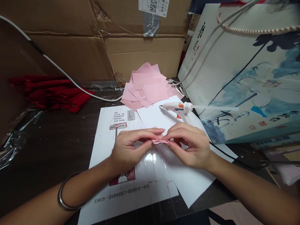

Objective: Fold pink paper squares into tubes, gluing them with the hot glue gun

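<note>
A small folded piece of pink paper is pinched between both my hands above the white sheets. My left hand closes thumb and fingers on its left end; my right hand grips the right end the same way. The folds make narrow loops along the edge that faces me. Just beyond my hands a white glue gun with orange parts lies on a blank white sheet, a clear glue stick poking from its back. Farther off is a loose pile of pink paper squares.
A printed sheet lies under my hands on the dark table. Folded red pieces are stacked at the left. Cardboard walls the back, and a painted paper bag stands at the right. A white cable crosses the left side.
</note>
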`<move>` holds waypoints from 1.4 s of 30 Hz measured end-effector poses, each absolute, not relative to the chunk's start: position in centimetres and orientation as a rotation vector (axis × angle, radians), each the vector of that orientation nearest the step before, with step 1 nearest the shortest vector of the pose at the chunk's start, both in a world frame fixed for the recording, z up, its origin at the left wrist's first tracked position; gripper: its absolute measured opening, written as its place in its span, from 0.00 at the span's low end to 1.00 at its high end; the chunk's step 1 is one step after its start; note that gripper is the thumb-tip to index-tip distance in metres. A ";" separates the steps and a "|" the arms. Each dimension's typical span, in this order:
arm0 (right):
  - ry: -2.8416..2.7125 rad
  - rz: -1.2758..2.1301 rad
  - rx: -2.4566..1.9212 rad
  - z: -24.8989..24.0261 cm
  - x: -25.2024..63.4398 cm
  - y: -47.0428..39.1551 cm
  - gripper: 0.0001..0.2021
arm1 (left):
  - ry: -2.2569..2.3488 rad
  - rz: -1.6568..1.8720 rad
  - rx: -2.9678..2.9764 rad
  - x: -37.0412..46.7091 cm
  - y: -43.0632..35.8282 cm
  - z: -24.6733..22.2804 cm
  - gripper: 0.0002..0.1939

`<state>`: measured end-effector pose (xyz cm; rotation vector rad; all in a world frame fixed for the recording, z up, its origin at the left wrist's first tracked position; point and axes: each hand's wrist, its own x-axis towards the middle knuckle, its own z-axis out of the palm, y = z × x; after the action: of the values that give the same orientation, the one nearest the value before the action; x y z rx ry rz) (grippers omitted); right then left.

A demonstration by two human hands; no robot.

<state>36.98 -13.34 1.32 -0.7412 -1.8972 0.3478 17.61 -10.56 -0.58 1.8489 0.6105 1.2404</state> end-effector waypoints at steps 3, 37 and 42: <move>-1.898 0.338 -0.755 1.4 37.0 -13.3 0.11 | 0.617 1.247 1.851 17.6 -10.6 -0.5 0.11; -1.832 0.352 -0.806 1.4 36.8 -13.2 0.07 | 0.621 1.346 1.868 17.7 -10.7 -0.2 0.10; -1.847 0.328 -0.791 1.3 37.0 -12.9 0.10 | 0.593 1.327 1.882 17.5 -10.6 -0.5 0.14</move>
<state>36.95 -12.89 1.26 -0.7909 -1.8473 0.3281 17.50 -10.63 -0.50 1.8819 0.5932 1.3274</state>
